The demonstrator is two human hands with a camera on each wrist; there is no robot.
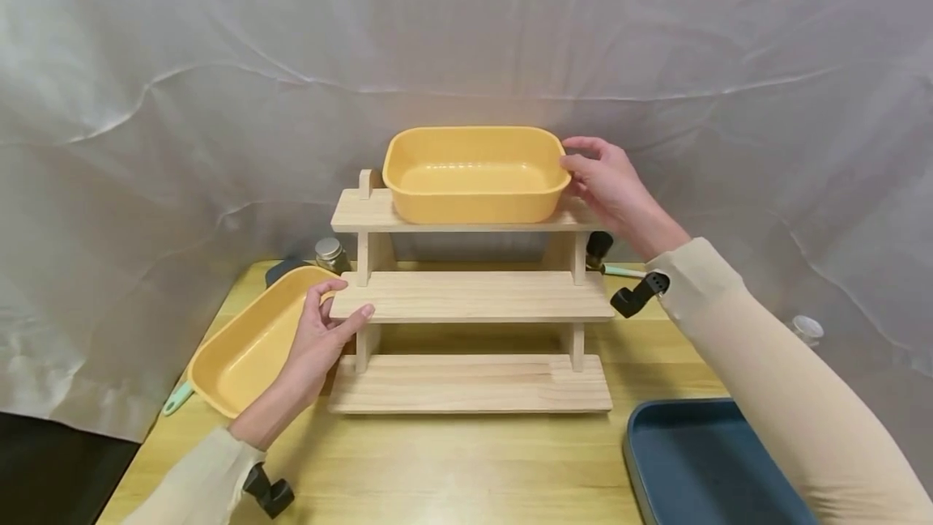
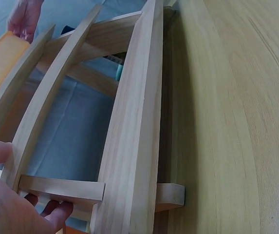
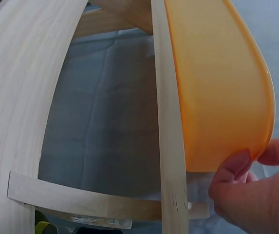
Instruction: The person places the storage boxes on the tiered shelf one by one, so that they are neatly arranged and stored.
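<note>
A three-step wooden rack (image 1: 470, 298) stands on the table, with a yellow plastic bin (image 1: 477, 207) on its top step. With thumb and fingers, my right hand (image 1: 608, 185) pinches the bin's right end at the rim, which the right wrist view shows close up. My left hand (image 1: 317, 351) grips the left end of the middle step, thumb on top. In the left wrist view its fingertips (image 2: 59, 213) curl beneath that step, beside the wooden support. A second yellow bin (image 1: 255, 347) lies left of the rack, partly behind my left hand.
A blue tray (image 1: 714, 460) sits at the front right, partly under my right forearm. Behind the rack stand a metal-lidded jar (image 1: 330, 253) and a black-topped container (image 1: 599, 245). A mint-green handle (image 1: 178, 399) pokes from beneath the left bin. Another jar (image 1: 806, 328) is far right.
</note>
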